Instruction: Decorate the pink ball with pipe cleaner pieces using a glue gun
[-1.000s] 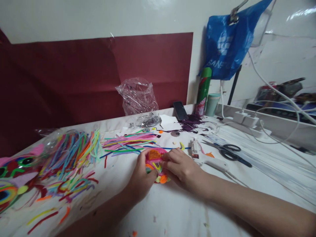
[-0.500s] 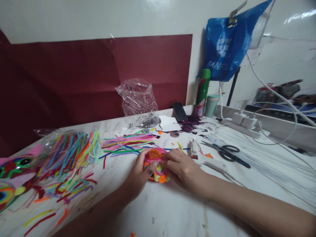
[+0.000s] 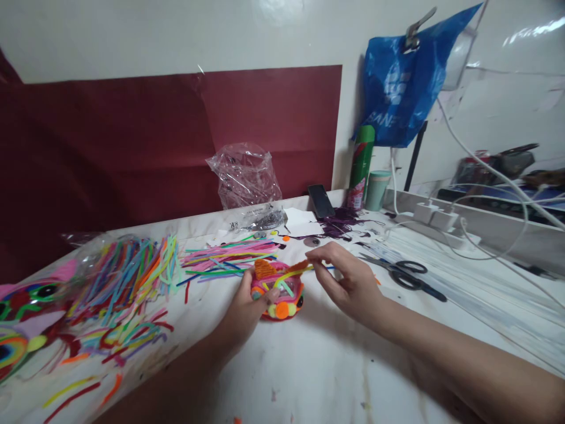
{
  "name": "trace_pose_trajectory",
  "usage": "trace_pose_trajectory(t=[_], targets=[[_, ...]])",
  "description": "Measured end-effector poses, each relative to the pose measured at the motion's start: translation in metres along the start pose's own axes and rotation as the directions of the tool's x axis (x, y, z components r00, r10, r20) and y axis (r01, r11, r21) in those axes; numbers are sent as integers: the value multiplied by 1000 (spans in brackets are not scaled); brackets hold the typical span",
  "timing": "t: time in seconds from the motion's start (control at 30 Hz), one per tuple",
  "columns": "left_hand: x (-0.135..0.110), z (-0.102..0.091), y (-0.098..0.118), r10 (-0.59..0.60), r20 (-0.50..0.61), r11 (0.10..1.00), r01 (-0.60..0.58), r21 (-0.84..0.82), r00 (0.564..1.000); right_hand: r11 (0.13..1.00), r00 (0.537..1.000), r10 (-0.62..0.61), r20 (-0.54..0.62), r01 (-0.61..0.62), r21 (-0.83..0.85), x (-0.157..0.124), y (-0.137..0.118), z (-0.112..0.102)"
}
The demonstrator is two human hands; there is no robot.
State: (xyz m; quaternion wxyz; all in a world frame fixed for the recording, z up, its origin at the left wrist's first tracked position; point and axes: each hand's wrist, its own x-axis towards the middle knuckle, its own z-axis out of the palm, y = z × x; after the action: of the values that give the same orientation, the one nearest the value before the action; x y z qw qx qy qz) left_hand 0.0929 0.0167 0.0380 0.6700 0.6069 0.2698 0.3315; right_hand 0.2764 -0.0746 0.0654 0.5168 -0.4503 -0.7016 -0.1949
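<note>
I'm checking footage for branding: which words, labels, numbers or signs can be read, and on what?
"AN": part of a word on the blue bag; its other markings are unclear.
Possibly "8K": on the flat clear packet, too blurred to confirm.
Green spray can: label too small to read.
I can read nothing else.

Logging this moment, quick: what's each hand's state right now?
Left hand: closed, holding the colourful craft piece.
Right hand: curled at an orange ear; grip unclear.

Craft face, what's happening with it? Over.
Left hand holding craft face. Right hand at its orange ear, grip unclear. Scissors lie apart, to the right.
</note>
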Motion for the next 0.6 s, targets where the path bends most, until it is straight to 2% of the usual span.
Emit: trace_pose_trajectory(t=[0.23,0.4,0.6], targets=[[-1,1,0,-5,-10,999,5,-51,1000,999,996,24,82,-21,-37,-6,2,6],[-2,4,2,26,1,999,-26,-25,1000,997,972,-82,222,78,27,-16,-5,17],[-2,1,-4,72,17,997,-73,40,997,1000,951,-10,308,6,15,-26,-5,25]])
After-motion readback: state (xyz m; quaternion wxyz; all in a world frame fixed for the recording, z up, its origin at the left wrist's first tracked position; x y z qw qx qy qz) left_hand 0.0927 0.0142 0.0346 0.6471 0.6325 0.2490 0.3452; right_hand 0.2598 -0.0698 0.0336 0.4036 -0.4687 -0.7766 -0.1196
